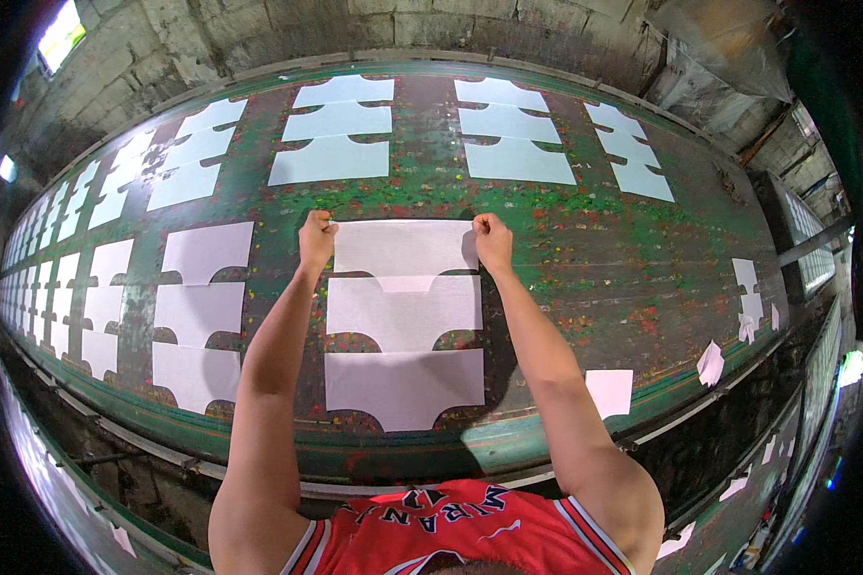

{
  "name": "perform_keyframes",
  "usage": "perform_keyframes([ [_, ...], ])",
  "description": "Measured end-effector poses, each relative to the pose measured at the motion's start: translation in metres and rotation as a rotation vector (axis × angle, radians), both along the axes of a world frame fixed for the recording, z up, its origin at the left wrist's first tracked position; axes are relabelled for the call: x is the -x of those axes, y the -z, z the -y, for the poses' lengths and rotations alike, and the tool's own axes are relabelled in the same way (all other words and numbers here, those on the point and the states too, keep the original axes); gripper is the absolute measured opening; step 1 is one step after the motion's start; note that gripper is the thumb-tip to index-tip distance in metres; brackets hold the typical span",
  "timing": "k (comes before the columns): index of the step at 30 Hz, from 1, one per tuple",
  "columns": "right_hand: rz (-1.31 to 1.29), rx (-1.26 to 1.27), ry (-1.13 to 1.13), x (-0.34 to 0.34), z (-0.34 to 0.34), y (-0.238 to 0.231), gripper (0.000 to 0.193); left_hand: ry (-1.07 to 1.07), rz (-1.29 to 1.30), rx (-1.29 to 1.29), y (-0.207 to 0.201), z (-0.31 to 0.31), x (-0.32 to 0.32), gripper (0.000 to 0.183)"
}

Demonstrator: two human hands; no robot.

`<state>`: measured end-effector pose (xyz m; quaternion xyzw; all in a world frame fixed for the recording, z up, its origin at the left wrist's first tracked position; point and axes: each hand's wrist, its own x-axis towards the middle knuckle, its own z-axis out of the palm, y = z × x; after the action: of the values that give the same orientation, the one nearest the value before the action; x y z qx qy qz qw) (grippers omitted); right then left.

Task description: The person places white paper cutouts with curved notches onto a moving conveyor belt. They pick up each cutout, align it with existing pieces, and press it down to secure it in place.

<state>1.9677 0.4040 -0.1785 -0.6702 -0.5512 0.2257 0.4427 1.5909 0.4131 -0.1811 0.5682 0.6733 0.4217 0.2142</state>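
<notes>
Both arms reach forward over a long, paint-speckled green table (431,201). My left hand (317,240) is closed in a pinch on the far left corner of a white cut fabric panel (405,247). At its far right corner, my right hand (492,241) pinches the same panel. The panel lies nearly flat, its far edge stretched straight between the hands. Its narrow near tab meets a second white panel (405,309), which has curved cut-outs along its near side. A third panel (405,383) of the same shape lies nearest me in this column.
Columns of similar white panels (201,307) cover the table to the left, and more (336,123) lie along its far side. A small stack of white fabric (608,391) rests at the near edge, right of my arm. Crumpled scraps (711,364) lie farther right. A block wall (355,29) stands behind.
</notes>
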Motion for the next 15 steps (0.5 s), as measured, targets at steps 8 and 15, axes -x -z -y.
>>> perform_keyframes([
  [8,0.001,-0.051,-0.041,0.002,-0.022,0.018,0.012,-0.048,-0.047,-0.017,0.014,-0.021,0.000,0.035],
  [15,0.117,-0.009,-0.042,0.004,-0.029,0.019,0.017,-0.045,-0.060,0.075,0.004,-0.030,-0.003,0.033],
])
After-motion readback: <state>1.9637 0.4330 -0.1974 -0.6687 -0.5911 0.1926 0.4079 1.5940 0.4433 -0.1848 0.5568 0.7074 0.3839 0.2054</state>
